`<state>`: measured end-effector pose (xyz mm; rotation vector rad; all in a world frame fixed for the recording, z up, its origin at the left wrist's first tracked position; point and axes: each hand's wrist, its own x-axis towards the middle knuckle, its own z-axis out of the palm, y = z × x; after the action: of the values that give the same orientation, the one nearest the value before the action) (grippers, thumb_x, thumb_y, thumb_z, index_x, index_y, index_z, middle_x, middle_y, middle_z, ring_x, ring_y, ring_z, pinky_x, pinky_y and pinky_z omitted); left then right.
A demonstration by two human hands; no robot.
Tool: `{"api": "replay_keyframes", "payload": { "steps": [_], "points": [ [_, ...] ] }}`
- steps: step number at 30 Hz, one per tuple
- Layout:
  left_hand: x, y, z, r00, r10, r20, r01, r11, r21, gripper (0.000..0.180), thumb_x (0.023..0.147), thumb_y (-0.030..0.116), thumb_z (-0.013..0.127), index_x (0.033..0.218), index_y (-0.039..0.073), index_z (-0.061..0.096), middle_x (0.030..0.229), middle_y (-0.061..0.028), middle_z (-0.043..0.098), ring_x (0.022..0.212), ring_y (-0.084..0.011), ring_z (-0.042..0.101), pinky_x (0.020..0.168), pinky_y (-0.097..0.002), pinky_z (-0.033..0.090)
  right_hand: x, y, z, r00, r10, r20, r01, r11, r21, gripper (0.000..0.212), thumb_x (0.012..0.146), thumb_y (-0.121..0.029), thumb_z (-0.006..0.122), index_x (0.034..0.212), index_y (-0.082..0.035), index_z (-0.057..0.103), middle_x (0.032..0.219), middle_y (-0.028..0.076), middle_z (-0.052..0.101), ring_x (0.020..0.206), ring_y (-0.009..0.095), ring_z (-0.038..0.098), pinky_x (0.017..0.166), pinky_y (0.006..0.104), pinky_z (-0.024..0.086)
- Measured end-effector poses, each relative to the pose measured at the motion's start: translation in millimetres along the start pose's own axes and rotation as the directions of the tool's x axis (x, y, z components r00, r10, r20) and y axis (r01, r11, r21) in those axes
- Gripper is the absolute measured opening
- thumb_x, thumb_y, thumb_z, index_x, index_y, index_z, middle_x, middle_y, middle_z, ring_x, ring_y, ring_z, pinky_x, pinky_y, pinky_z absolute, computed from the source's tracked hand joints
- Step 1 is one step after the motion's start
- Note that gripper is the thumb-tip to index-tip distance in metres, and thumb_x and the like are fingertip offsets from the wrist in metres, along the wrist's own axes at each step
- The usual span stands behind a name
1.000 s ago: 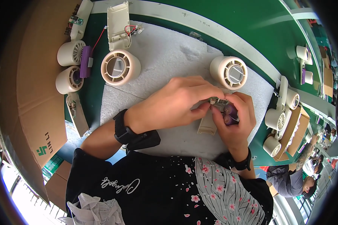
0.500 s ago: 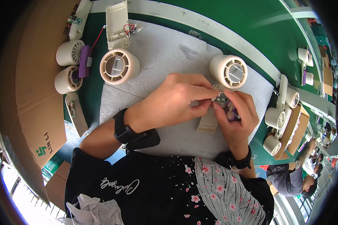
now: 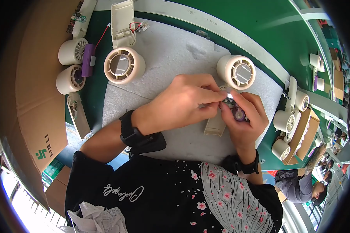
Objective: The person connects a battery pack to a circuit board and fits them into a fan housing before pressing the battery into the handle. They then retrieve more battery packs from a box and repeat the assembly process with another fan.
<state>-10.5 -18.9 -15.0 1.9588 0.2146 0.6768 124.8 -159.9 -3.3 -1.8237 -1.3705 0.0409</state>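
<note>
Left hand (image 3: 184, 100): grip pinched, thumb and forefinger on the left side of small circuit board (image 3: 229, 101). Right hand (image 3: 245, 120): grip curled around purple battery cell (image 3: 240, 115), thumb and forefinger by the board. Board is between both hands, above the right part of the foam sheet (image 3: 163, 48) on the green bench (image 3: 237, 21). Cream handle shell (image 3: 214, 127) just below the fingers, upper part hidden; can't tell if held.

Vs 1.0 s ago: board then nearly edge-on, now more of its face shows, with bright glint; two cell ends visible then, one clear now. Hands about same spot. Fan head (image 3: 237, 72) near foam's right edge, second fan head (image 3: 124, 65) at its left edge, both unmoved.
</note>
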Motion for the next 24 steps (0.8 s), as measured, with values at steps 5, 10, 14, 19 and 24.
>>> {"api": "replay_keyframes", "payload": {
  "steps": [5, 10, 14, 19, 24],
  "points": [
    [-0.5, 1.2, 6.6, 0.998, -0.055, -0.016, 0.054, 0.994, -0.094, 0.034, 0.073, -0.005, 0.072, 0.105, 0.006, 0.067, 0.098, -0.0085, 0.065, 0.074, -0.0181, 0.065, 0.062, -0.0278, 0.054, -0.4, -1.5, 0.4, 0.995, 0.101, 0.005, -0.101, 0.991, 0.088, 0.038, 0.067, 0.000, 0.083, 0.102, -0.005, 0.072, 0.089, 0.010, 0.067, 0.070, 0.017, 0.065, 0.060, 0.0264, 0.053],
    [-3.4, 8.2, 17.0, 0.987, -0.163, -0.015, 0.161, 0.984, -0.079, 0.041, 0.074, -0.005, 0.072, 0.111, 0.007, 0.059, 0.108, -0.0093, 0.062, 0.077, -0.0193, 0.065, 0.066, -0.0300, 0.055, -1.0, -4.4, -2.5, 0.988, 0.155, 0.028, -0.157, 0.982, 0.101, 0.030, 0.073, 0.000, 0.079, 0.102, -0.001, 0.069, 0.088, 0.009, 0.066, 0.071, 0.012, 0.058, 0.063, 0.0228, 0.045],
    [-4.0, 10.1, 16.8, 0.979, -0.195, 0.057, 0.198, 0.979, -0.053, 0.043, 0.075, -0.004, 0.071, 0.113, 0.008, 0.056, 0.111, -0.0090, 0.061, 0.076, -0.0193, 0.064, 0.066, -0.0309, 0.055, -0.6, -6.3, -5.2, 0.988, 0.149, 0.039, -0.151, 0.986, 0.073, 0.030, 0.072, 0.000, 0.079, 0.100, -0.004, 0.070, 0.090, 0.011, 0.067, 0.072, 0.018, 0.066, 0.062, 0.0266, 0.053],
    [-3.1, 12.8, 17.7, 0.972, -0.228, 0.063, 0.233, 0.970, -0.077, 0.042, 0.075, -0.005, 0.070, 0.113, 0.009, 0.057, 0.110, -0.0087, 0.061, 0.076, -0.0188, 0.064, 0.066, -0.0302, 0.054, -0.1, -6.8, -11.5, 0.981, 0.166, 0.097, -0.172, 0.984, 0.050, 0.028, 0.072, 0.001, 0.079, 0.098, -0.004, 0.071, 0.089, 0.010, 0.066, 0.070, 0.017, 0.065, 0.059, 0.0263, 0.051],
    [-3.8, 13.6, 18.4, 0.971, -0.234, 0.059, 0.238, 0.968, -0.076, 0.041, 0.075, -0.006, 0.069, 0.112, 0.009, 0.058, 0.110, -0.0082, 0.061, 0.075, -0.0186, 0.064, 0.064, -0.0297, 0.053, -1.1, -3.9, -11.2, 0.986, 0.132, 0.101, -0.140, 0.988, 0.072, 0.026, 0.072, 0.002, 0.080, 0.095, -0.005, 0.071, 0.088, 0.009, 0.065, 0.067, 0.016, 0.063, 0.056, 0.0257, 0.049]
  ]
}}
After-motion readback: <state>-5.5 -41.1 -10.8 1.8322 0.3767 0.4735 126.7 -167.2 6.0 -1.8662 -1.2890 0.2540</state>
